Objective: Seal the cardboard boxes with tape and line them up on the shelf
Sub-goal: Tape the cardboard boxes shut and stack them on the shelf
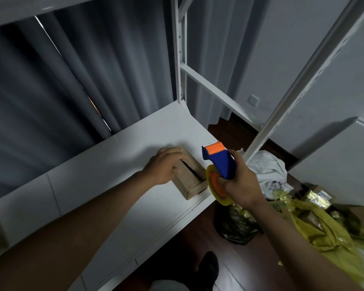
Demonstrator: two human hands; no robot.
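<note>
The fingers [178, 171] of the left hand [164, 165] are lying spread over the top of a small cardboard box [190, 179], pressing down on it rather than curling round it, and I judge that is to keep the flaps from lifting, since a dark gap is showing along the seam where they are not quite meeting. The right hand [239, 185] is gripping the handle of a blue tape dispenser [220, 162], its fingers wrapped round it, with the orange roller end pointing up and away and the yellowish tape roll [215, 190] hanging at the underside beside the palm. The dispenser is hovering just beside the box, near its right end, not touching it as far as I can tell; it looks as though the person is bringing it in to lay a strip along the open seam. The box is sitting on the white shelf [105, 185], close to the front edge and near the right-hand corner, turned at an angle to that edge, which is probably handy for taping but means it is not lined up. Beyond the shelf a dark curtain [72, 80] is hanging, and the white metal upright [303, 85] of the frame is rising at the right. Down on the dark floor a black bag [235, 229], some white cloth [267, 169] and crumpled yellow plastic [328, 225] are lying in a heap.
</note>
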